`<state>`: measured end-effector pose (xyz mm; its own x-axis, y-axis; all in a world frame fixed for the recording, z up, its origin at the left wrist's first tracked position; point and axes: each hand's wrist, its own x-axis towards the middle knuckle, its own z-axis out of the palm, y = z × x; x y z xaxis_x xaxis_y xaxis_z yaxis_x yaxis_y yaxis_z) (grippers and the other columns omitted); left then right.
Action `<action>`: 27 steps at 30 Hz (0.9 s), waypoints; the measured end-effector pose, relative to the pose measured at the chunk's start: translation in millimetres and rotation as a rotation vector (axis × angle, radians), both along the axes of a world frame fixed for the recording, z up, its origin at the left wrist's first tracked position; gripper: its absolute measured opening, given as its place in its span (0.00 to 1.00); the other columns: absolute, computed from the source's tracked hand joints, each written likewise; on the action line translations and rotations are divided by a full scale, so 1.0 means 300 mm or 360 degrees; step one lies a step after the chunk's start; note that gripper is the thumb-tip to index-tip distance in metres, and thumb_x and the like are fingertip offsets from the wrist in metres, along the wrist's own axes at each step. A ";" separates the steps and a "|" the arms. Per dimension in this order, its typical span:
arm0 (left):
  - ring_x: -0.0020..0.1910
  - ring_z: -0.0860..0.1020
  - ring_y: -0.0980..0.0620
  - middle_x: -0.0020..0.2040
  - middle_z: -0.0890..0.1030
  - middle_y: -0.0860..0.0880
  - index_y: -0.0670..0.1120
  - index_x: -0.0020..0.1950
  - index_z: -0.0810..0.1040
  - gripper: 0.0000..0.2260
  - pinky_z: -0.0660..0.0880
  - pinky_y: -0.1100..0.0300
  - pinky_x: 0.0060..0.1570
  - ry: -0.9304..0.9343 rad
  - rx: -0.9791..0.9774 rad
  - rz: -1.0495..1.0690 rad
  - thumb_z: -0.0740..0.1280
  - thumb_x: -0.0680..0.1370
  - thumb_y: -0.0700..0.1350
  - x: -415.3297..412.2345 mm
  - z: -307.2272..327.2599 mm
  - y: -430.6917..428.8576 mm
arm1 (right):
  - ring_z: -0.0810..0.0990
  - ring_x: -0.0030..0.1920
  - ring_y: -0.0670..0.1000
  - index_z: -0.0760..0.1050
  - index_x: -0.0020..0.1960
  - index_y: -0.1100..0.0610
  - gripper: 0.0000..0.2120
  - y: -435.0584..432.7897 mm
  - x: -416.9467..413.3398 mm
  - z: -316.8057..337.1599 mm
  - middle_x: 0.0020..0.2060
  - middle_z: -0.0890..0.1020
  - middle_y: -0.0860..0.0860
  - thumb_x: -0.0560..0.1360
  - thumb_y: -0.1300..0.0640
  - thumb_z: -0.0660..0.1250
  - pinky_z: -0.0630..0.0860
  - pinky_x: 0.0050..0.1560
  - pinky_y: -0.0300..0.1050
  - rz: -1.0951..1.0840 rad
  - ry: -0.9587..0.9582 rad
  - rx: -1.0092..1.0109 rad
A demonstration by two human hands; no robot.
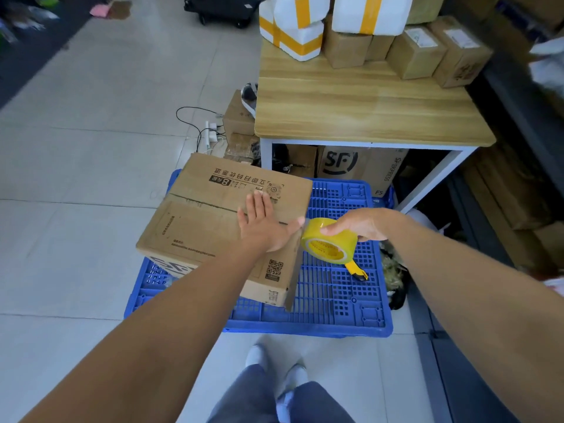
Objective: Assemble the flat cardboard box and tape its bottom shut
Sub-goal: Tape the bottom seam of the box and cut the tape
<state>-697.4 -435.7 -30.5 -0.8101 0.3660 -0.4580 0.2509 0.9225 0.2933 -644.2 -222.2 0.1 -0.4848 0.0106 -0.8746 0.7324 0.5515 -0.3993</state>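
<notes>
Head view: we see a wooden table (366,111) at the back, with a blue pallet (335,300) on the floor in front of it. The cardboard box (198,218) sits assembled on the pallet's left half, flap seam up. Our left hand (265,224) lies flat on the seam, fingers straight. Our right hand (363,224) grips the yellow tape roll (329,242) just off the box's right edge. A yellow utility knife (357,270) lies on the pallet below the roll.

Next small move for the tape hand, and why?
Probably draw the tape roll leftward along the seam of the cardboard box. The right hand holds it at the box's right edge, a strip runs down that side, and the left hand lies flat on the flaps.
</notes>
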 end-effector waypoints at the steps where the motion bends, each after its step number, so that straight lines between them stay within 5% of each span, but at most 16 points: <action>1: 0.73 0.28 0.45 0.75 0.29 0.44 0.43 0.73 0.29 0.52 0.31 0.43 0.69 -0.0011 -0.0037 0.0011 0.45 0.66 0.78 -0.001 0.002 0.013 | 0.66 0.71 0.54 0.63 0.73 0.53 0.52 0.000 0.000 -0.005 0.72 0.69 0.50 0.54 0.34 0.75 0.60 0.71 0.54 -0.0016 -0.0032 0.0013; 4: 0.72 0.28 0.44 0.74 0.28 0.43 0.43 0.72 0.27 0.54 0.31 0.41 0.69 0.0002 -0.0108 0.0031 0.46 0.64 0.79 -0.014 0.003 0.008 | 0.64 0.72 0.56 0.61 0.74 0.51 0.61 -0.012 -0.008 -0.016 0.74 0.65 0.50 0.47 0.26 0.73 0.63 0.69 0.55 0.0084 -0.0049 0.0220; 9: 0.72 0.28 0.44 0.74 0.28 0.44 0.44 0.72 0.26 0.55 0.32 0.40 0.69 0.0023 -0.0137 0.0032 0.47 0.63 0.80 -0.030 0.000 -0.011 | 0.69 0.69 0.59 0.62 0.74 0.55 0.64 -0.016 0.048 -0.090 0.74 0.65 0.54 0.49 0.14 0.53 0.68 0.54 0.50 0.0349 0.0072 0.0714; 19: 0.74 0.32 0.47 0.76 0.33 0.45 0.44 0.75 0.32 0.52 0.36 0.44 0.73 0.0181 -0.0232 0.0230 0.54 0.68 0.74 -0.012 -0.040 -0.055 | 0.68 0.69 0.61 0.64 0.72 0.57 0.56 -0.057 0.009 -0.200 0.73 0.65 0.56 0.59 0.17 0.52 0.68 0.54 0.52 0.0543 0.0180 0.0453; 21: 0.75 0.33 0.47 0.77 0.34 0.45 0.44 0.76 0.33 0.49 0.38 0.45 0.74 0.0211 -0.0155 0.0352 0.56 0.71 0.70 0.018 -0.047 -0.059 | 0.73 0.64 0.60 0.74 0.60 0.55 0.45 -0.056 -0.003 -0.210 0.63 0.73 0.58 0.61 0.19 0.56 0.67 0.49 0.51 0.0577 0.0201 0.0343; 23: 0.75 0.34 0.45 0.77 0.36 0.44 0.44 0.76 0.36 0.47 0.38 0.43 0.73 0.0273 -0.0130 0.0472 0.56 0.72 0.69 0.061 -0.052 -0.032 | 0.77 0.57 0.59 0.72 0.49 0.54 0.37 -0.044 -0.012 -0.226 0.54 0.75 0.56 0.61 0.21 0.59 0.69 0.47 0.50 0.0583 0.0251 0.0267; 27: 0.75 0.34 0.42 0.77 0.36 0.41 0.44 0.77 0.37 0.54 0.34 0.41 0.70 0.0283 -0.0231 0.0645 0.56 0.65 0.77 0.151 -0.047 0.040 | 0.75 0.60 0.59 0.70 0.66 0.59 0.47 -0.010 -0.003 -0.259 0.65 0.73 0.57 0.63 0.23 0.61 0.72 0.53 0.51 0.0671 0.0265 0.0172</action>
<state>-652.1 -423.8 -44.5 -0.9451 -0.0541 -0.3222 -0.1037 0.9849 0.1389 -645.2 -225.1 -77.6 -0.6001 -0.1310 -0.7892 0.3661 0.8322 -0.4165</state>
